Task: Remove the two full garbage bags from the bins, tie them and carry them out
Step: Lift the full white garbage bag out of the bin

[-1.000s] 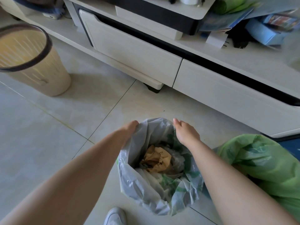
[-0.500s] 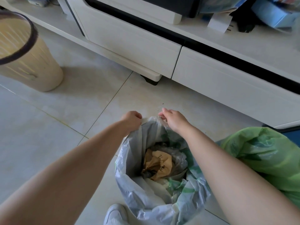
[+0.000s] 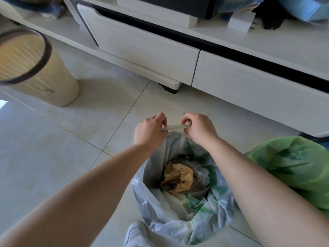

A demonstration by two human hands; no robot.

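A grey translucent garbage bag [image 3: 160, 209] stands open on the floor in front of me, with brown crumpled paper [image 3: 179, 177] and green plastic inside. My left hand [image 3: 149, 131] and my right hand [image 3: 199, 128] both pinch the far rim of the bag, which is stretched into a thin band between them. A green garbage bag [image 3: 295, 168] bulges at the right edge, beside my right forearm.
An empty beige bin [image 3: 35, 72] with a dark rim stands on the tiled floor at the left. A low white cabinet [image 3: 142, 50] with drawers runs along the back, with clutter on top. The toe of a white shoe [image 3: 135, 234] shows at the bottom.
Both hands moved from the sides of the bag's opening to its far rim, closed on it, and pulled it taut between them.
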